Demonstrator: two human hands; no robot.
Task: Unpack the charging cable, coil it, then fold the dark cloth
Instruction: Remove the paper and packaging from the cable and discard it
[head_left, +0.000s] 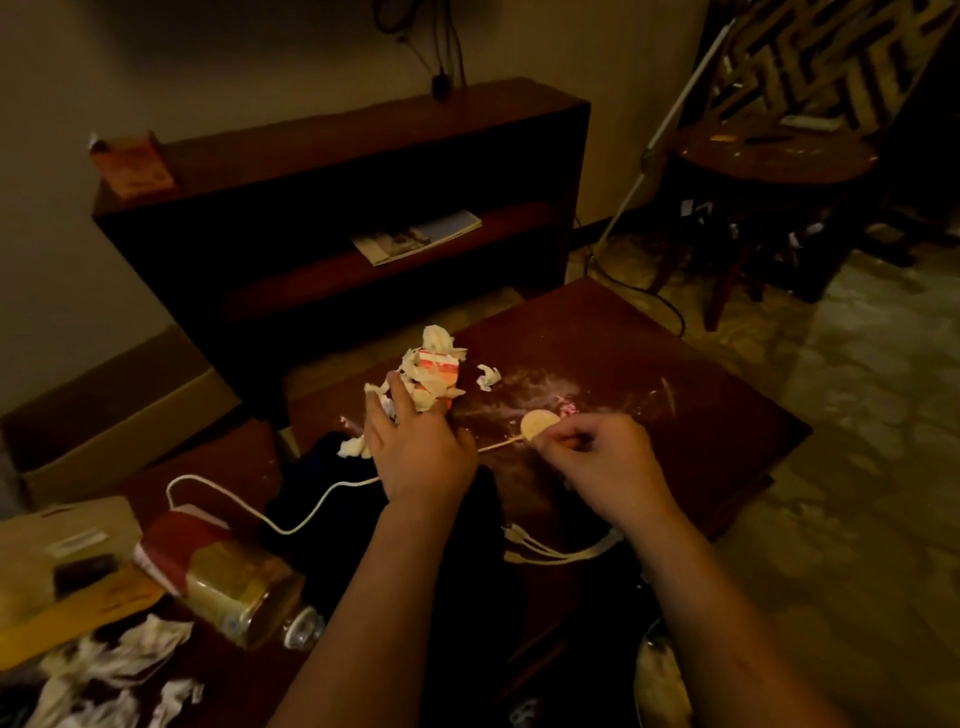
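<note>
Low dark wooden shelf unit (337, 171) against the far wall, bearing an orange box (132, 163) on its top and a magazine (415, 236) on its inner shelf. In front of it, the reddish-brown surface (675, 405), smeared with pale marks near its centre. A cardboard carton (104, 431) stands on the floor at left.

The dark cloth (311, 467) lies bunched at the near edge of the surface, partly hidden under the left forearm. A plastic bottle (223, 577) lies on its side at lower left, just beside the cloth, with crumpled tissues (130, 660) nearer the viewer.

Left hand (415, 452): fingers extended and spread, tips against the torn packaging (434, 376); its grip is apart, and the thumb is hidden. Right hand (602, 457): fingers curled, grip pinched on the charging cable (285, 532) where the cord meets its round pale puck (537, 422), which rests on the surface.

The white cable runs from the puck under the left palm, crosses the dark cloth, and loops back near the bottle; the left hand blocks the view of the cord's middle part. A cluster of connector tails (561, 551) lies between the two forearms. A small paper scrap (488, 375) lies just right of the packaging.
</note>
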